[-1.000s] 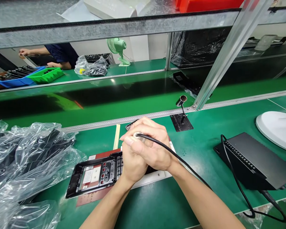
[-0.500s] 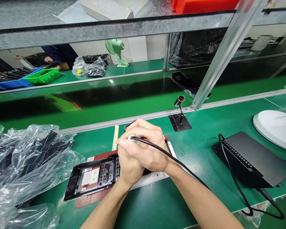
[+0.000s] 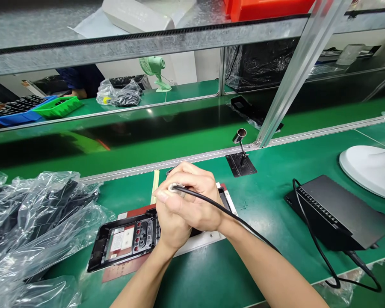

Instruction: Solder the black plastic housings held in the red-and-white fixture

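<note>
My right hand (image 3: 195,201) is closed around a handheld tool (image 3: 172,187) with a pale round end and a black cord (image 3: 211,201) that runs back over my right forearm. The tool's shaft and tip are hidden by the hands. My left hand (image 3: 173,226) is pressed against the right one from below and the left, its fingers closed and mostly hidden; what they grip does not show. Beneath both hands lies a black plastic frame (image 3: 96,252) with an open window and moulded ribs. It rests on a reddish-brown board (image 3: 125,270) and a light metal fixture (image 3: 195,244).
A black tool stand (image 3: 242,160) with a metal cup is beyond my hands. Clear plastic bags (image 3: 51,218) with dark parts lie at left. At right are a slotted black box (image 3: 343,209) with a cable and a white round base (image 3: 368,171). A shelf rail (image 3: 195,40) crosses overhead.
The view has shifted slightly. My hands keep the same grip over the black frame, with no clear movement against it. The person across the bench has shifted an arm.
</note>
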Demonstrator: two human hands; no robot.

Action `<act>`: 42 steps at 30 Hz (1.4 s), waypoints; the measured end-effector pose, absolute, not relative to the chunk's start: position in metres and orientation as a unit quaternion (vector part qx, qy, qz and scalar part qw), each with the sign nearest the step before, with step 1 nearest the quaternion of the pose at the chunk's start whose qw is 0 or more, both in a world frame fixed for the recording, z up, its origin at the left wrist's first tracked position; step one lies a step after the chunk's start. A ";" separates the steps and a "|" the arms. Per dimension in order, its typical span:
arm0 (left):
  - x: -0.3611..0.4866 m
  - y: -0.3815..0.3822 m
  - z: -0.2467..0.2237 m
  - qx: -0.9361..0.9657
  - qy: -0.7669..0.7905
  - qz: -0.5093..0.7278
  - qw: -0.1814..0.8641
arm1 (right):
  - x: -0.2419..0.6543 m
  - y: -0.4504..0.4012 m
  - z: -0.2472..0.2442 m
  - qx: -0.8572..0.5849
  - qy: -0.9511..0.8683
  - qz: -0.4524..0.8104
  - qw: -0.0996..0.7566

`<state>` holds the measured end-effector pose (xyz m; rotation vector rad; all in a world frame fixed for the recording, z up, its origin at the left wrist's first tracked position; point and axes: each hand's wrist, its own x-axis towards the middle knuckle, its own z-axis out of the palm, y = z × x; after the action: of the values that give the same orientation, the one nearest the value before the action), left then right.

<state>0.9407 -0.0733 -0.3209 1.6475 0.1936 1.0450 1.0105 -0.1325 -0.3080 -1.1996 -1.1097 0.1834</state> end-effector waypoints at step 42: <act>0.947 -0.071 -0.324 0.711 0.025 0.459 0.533 | 1.014 -0.132 -0.309 -0.512 -0.481 0.099 0.705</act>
<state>0.9473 -0.0711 -0.3239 1.6945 0.0601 1.0948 1.0137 -0.1317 -0.3088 -1.1388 -1.0696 0.2197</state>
